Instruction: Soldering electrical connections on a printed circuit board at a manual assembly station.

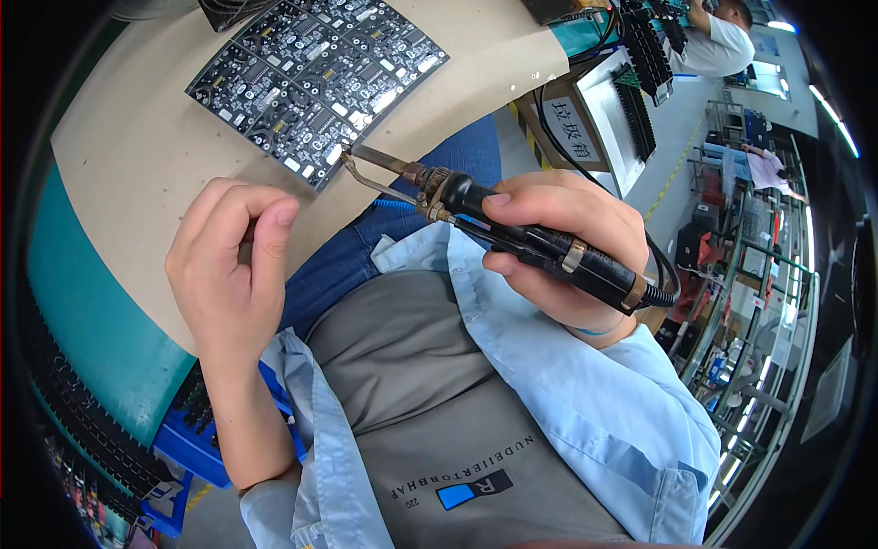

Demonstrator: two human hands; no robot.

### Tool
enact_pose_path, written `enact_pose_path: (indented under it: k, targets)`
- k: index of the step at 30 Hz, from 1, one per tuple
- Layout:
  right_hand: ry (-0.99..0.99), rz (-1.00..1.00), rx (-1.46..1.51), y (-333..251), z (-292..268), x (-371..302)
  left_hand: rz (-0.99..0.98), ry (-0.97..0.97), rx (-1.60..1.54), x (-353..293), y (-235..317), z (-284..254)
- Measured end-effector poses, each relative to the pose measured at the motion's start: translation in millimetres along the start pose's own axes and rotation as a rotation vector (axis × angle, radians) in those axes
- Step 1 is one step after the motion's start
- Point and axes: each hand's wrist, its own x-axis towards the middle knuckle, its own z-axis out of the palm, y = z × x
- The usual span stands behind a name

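Observation:
My right hand [572, 238] is wrapped round the black handle of a soldering iron [540, 240], with a thin bent metal tube fixed alongside its shaft. The iron's tip meets the near edge of a dark panel of printed circuit boards [315, 78], which is covered with small parts and lies on the table. Left of the tip, my left hand [229, 247] is raised over the table's near edge. Its fingers are curled in and the thumb lies against the index finger; nothing shows between them.
A tan sheet [119, 151] covers the teal table [82, 274]. Black slotted racks [82, 412] and a blue bin [187, 448] stand at lower left. Right of the table are a cardboard box [567, 123] and a white tray [617, 119]. Another person [718, 46] sits at far right.

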Motion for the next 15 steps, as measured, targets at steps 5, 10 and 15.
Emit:
enact_pose_path:
  k: [5,10,15]
  targets:
    - [-0.014,-0.002,-0.006,-0.9,-1.3,1.8,-0.022,0.007,-0.044,0.2,3.0,1.4]
    - [-0.027,-0.007,-0.007,-1.8,-1.0,1.6,-0.004,0.022,-0.039,0.7,1.7,3.6]
    - [-0.039,-0.014,-0.014,-3.1,-0.9,2.3,-0.006,-0.006,0.002,0.8,2.3,0.7]
